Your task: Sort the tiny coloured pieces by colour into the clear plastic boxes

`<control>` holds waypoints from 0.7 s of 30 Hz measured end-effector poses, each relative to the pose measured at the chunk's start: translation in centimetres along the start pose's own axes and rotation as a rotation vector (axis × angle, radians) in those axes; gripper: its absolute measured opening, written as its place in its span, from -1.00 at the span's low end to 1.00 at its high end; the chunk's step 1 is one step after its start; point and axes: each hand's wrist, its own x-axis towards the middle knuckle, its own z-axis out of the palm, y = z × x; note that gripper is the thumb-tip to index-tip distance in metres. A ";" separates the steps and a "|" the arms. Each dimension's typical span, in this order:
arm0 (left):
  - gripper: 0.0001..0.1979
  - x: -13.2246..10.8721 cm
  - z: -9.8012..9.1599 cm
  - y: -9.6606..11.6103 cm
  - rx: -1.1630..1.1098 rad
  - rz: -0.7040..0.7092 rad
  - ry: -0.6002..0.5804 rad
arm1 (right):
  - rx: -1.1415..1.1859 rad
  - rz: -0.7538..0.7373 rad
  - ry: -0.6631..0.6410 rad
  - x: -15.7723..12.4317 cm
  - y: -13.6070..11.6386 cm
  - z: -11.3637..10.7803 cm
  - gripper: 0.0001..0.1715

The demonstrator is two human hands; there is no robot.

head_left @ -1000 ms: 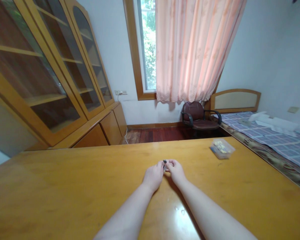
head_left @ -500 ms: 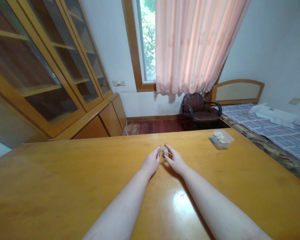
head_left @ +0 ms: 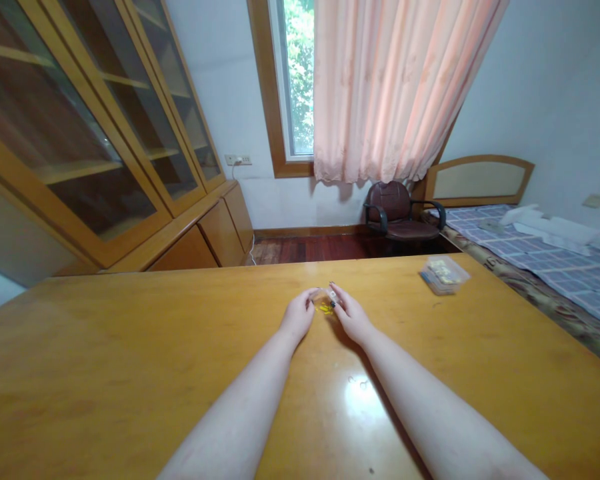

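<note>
Between my hands, above the wooden table (head_left: 130,360), is a small clear plastic container (head_left: 322,294). My left hand (head_left: 298,315) has its fingers closed on the container's left side. On the other side, my right hand (head_left: 351,313) pinches a small clear piece with a whitish round spot, perhaps part of the same container. Several small yellow pieces (head_left: 325,309) show between the hands; whether they lie on the table or inside the clear plastic is too small to tell.
A clear plastic box (head_left: 445,275) with pale and blue contents stands near the table's far right corner. Beyond the far edge is a dark red armchair (head_left: 390,207). A bed (head_left: 545,247) runs along the right, and a glass-door cabinet (head_left: 180,220) stands left.
My hands have moved slightly apart, and the clear container and yellow pieces now show between them. The view has shifted a little.
</note>
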 end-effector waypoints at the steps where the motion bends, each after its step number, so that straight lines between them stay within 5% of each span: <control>1: -0.61 0.0 0.1 0.0 -0.022 -0.008 0.011 | -0.010 0.001 0.018 0.0 -0.1 0.0 -0.42; 7: -0.64 -0.1 0.1 0.0 -0.088 0.031 0.048 | 0.016 -0.004 0.119 0.2 -0.2 0.1 -0.49; 16: -0.43 -0.7 -0.5 1.8 0.112 0.135 -0.100 | 0.581 0.198 0.070 0.4 -0.7 1.2 -0.40; 21: -0.47 -0.7 -0.2 1.4 0.199 0.211 -0.103 | 0.465 0.141 0.052 0.2 -0.6 1.8 -0.38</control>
